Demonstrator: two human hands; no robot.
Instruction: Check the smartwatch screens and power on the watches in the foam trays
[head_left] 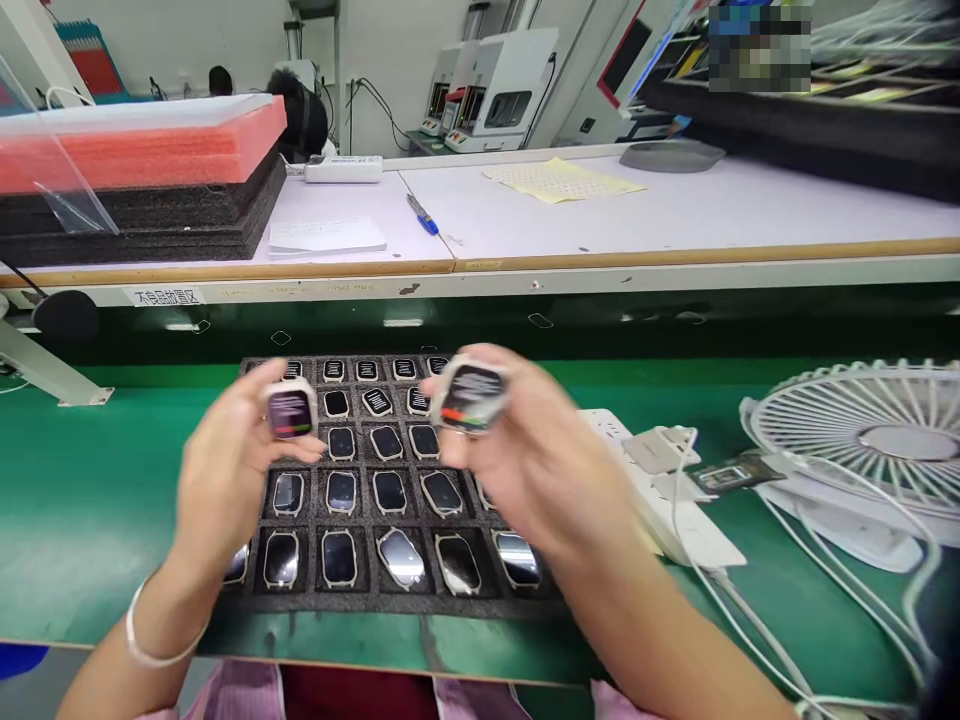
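Note:
My left hand (226, 455) grips a smartwatch without a strap (291, 412), its lit screen facing me with lines of text and a coloured band. In my right hand (536, 450) is a second smartwatch (472, 396), tilted and slightly blurred, also lit with text and a red-green strip. Both are held above a black foam tray (315, 600) on the green bench. Rows of similar watch cases sit in its square pockets; those at the back show lit text, while the front ones look dark and glossy. My right hand and forearm hide part of the tray's right side.
Right of the tray lies a white power strip (705, 535) with plugged-in chargers and loose cables. A white fan (862, 450) stands beyond it. The raised shelf (540, 230) holds foam sheets (150, 215), papers (326, 236) and a blue pen (422, 214).

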